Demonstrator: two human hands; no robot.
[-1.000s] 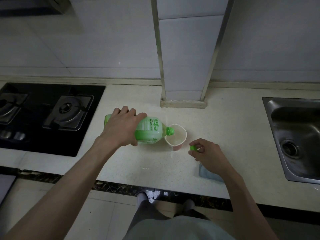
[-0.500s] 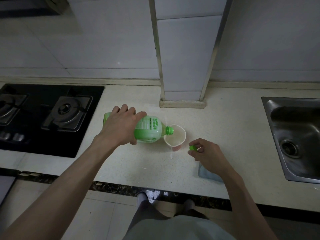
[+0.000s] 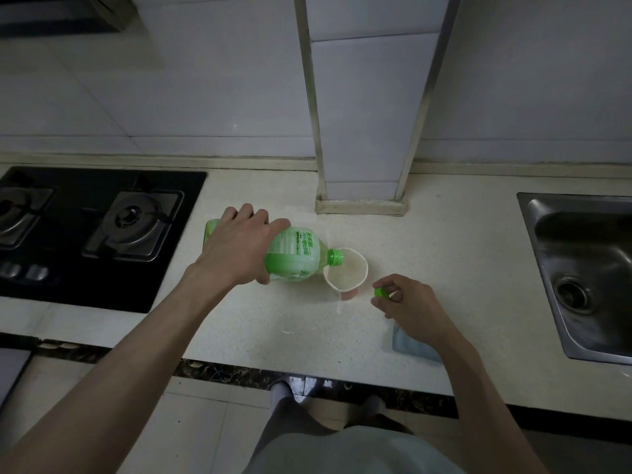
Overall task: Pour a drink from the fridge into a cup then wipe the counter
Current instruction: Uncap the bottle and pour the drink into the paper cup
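My left hand grips a green-labelled drink bottle that lies almost horizontal, its open green neck over the rim of a small paper cup on the pale counter. The cup is white inside with a pinkish base. My right hand rests just right of the cup and pinches the green bottle cap between thumb and fingers. A thin white streak of spilled liquid lies on the counter below the cup, and a small drop lies nearer the front edge.
A folded blue-grey cloth lies under my right wrist near the counter's front edge. A black gas hob fills the left. A steel sink is at the right. A tiled pillar stands behind the cup.
The bottle has stayed tipped at the cup. Both hands have hardly moved.
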